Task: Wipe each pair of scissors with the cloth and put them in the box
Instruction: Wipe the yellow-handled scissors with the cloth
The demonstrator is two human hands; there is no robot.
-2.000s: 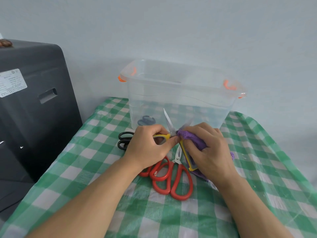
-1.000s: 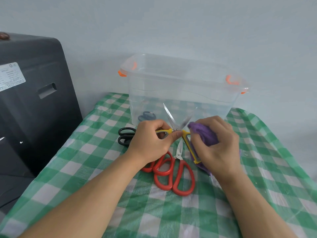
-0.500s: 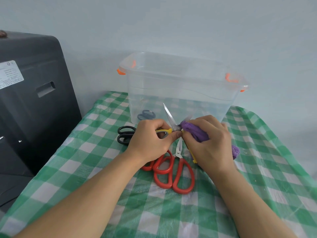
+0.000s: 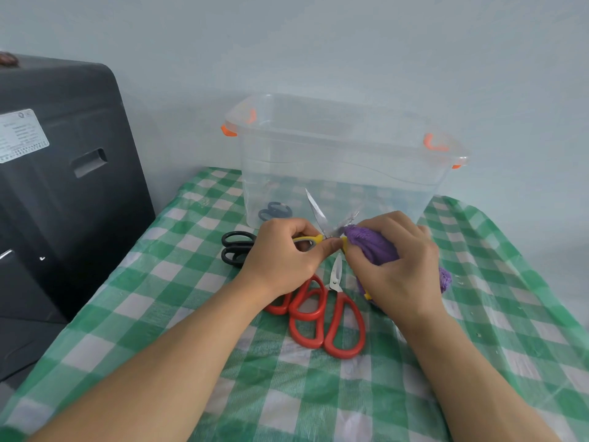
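Observation:
My left hand (image 4: 282,256) grips one yellow handle of the yellow-handled scissors (image 4: 315,212), whose blades stand spread apart, tips pointing up toward the box. My right hand (image 4: 398,266) presses the purple cloth (image 4: 373,247) over the right blade and the other handle. Two pairs of red-handled scissors (image 4: 322,317) lie on the tablecloth beneath my hands. Black-handled scissors (image 4: 236,250) lie to the left, partly hidden by my left hand. The clear plastic box (image 4: 347,161) with orange clips stands behind; a dark-handled pair (image 4: 275,212) lies inside it.
The table wears a green-and-white checked cloth (image 4: 159,282). A large black case (image 4: 63,186) with a white label stands against the table's left edge. A pale wall rises right behind the box.
My right hand has rubbed the cloth back and forth along the right blade, sliding out and returning toward the pivot. My left hand has kept its hold on the handle.

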